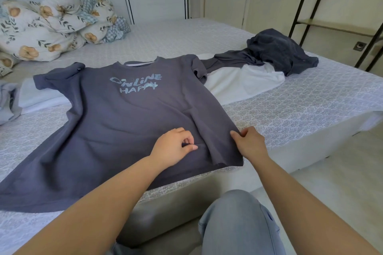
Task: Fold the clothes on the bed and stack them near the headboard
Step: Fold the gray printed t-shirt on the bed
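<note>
A grey T-shirt (116,122) (spread flat on the bed (300,105)) is pinched near its hem by the left hand (173,147) and at its edge by the right hand (249,143).

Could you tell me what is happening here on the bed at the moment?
A person is laying out a grey short-sleeved T-shirt with pale blue lettering flat on the patterned grey bedspread. The left hand pinches the fabric near the hem, and the right hand grips the shirt's side edge. It is not yet folded. A white garment and a crumpled dark grey garment lie beyond it, unfolded. A floral quilt is bunched by the headboard, where no folded stack shows yet.
</note>
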